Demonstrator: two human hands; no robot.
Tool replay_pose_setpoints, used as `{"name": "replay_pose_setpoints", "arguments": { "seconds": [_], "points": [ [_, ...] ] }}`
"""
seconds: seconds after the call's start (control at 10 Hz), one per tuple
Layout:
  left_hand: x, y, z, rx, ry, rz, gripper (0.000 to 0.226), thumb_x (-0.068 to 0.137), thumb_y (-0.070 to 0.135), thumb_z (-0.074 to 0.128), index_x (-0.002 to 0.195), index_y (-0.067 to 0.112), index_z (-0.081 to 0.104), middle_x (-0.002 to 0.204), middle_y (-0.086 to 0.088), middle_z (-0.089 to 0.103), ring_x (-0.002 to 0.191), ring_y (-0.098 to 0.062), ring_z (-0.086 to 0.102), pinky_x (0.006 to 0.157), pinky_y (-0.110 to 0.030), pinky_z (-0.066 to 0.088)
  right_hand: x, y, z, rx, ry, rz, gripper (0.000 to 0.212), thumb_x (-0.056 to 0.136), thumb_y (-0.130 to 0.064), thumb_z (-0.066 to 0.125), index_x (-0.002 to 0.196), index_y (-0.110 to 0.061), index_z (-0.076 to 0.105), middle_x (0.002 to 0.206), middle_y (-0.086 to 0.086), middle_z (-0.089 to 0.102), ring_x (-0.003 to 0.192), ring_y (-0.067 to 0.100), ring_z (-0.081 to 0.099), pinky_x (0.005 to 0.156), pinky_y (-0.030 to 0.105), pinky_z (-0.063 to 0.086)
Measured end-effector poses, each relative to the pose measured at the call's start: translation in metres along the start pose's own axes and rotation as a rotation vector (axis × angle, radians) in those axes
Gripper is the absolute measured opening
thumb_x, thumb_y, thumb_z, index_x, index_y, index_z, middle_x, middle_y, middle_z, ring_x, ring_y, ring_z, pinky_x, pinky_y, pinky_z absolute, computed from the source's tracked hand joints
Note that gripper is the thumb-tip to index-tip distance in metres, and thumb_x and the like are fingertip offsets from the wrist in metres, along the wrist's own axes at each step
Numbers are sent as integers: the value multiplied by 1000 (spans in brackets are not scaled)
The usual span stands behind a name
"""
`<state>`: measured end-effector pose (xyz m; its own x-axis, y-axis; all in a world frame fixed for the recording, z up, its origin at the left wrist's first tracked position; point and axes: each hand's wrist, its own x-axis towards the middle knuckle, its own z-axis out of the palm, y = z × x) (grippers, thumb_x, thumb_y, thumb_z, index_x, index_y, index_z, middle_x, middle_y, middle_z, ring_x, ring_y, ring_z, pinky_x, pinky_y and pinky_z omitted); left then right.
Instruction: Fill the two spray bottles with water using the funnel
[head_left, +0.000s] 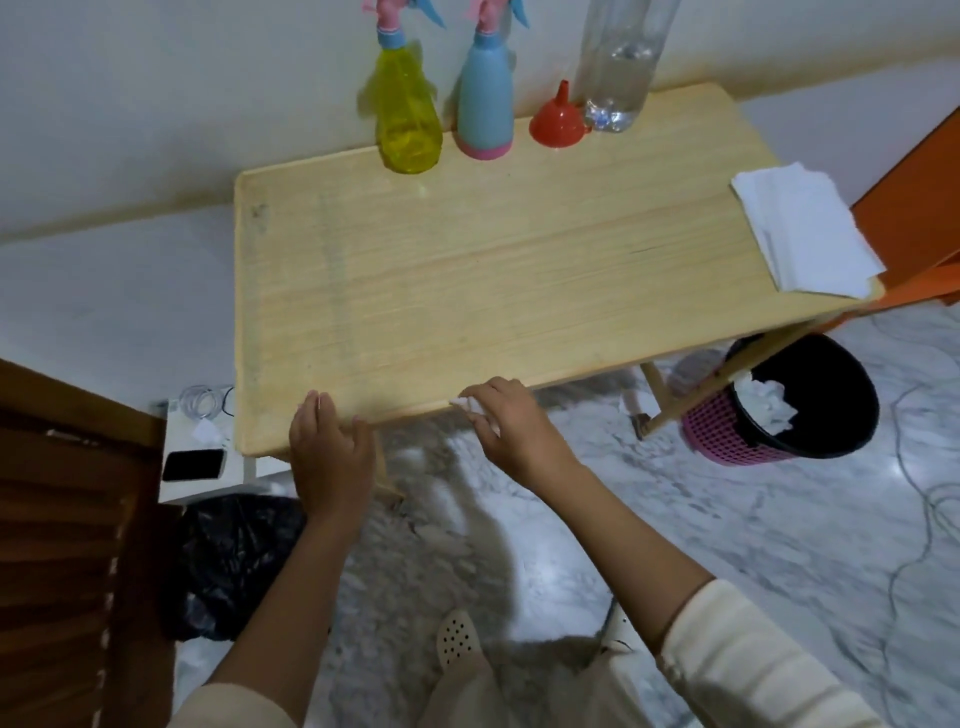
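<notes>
Along the far edge of the wooden table (467, 270) stand a yellow spray bottle (408, 117) and a blue spray bottle (485, 104), both with pink and blue spray heads on. To their right a red funnel (558, 122) sits mouth down, beside a tall clear water bottle (621, 62) with a little water at its bottom. My left hand (330, 454) rests with straight fingers on the table's near edge. My right hand (514, 426) grips a crumpled white tissue (475, 408) at that same edge.
A stack of white tissues (808, 234) lies at the table's right end. Below it a pink basket with a black liner (789, 400) holds used tissues. A black bag (234, 561), a phone (193, 465) and a wooden door (67, 545) are at left.
</notes>
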<state>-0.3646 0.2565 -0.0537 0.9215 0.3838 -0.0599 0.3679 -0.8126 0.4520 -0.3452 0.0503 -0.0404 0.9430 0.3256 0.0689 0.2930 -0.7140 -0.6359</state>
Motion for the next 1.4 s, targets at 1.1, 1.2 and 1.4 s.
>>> {"name": "replay_pose_setpoints", "arguments": {
  "seconds": [1.1, 1.2, 1.4],
  "points": [
    [-81, 634, 336, 184, -945, 836, 47, 97, 24, 49, 139, 5, 41, 140, -12, 43, 129, -26, 41, 103, -33, 36, -126, 476, -369, 318, 461, 1096, 39, 90, -15, 58, 128, -8, 53, 125, 14, 59, 104, 26, 58, 82, 29, 46],
    [-71, 653, 345, 187, -950, 814, 39, 93, 19, 48, 124, -4, 49, 130, -23, 49, 119, -35, 46, 96, -42, 39, -122, 488, -378, 373, 473, 1130, 45, 89, -14, 60, 133, -9, 49, 129, 15, 55, 102, 21, 58, 73, 18, 43],
    [-68, 674, 360, 213, -932, 859, 37, 90, 20, 48, 117, -5, 52, 121, -23, 53, 111, -37, 50, 89, -43, 44, -126, 501, -389, 416, 453, 1165, 25, 90, -12, 58, 114, -4, 57, 114, 12, 61, 102, 24, 58, 92, 33, 47]
  ]
}}
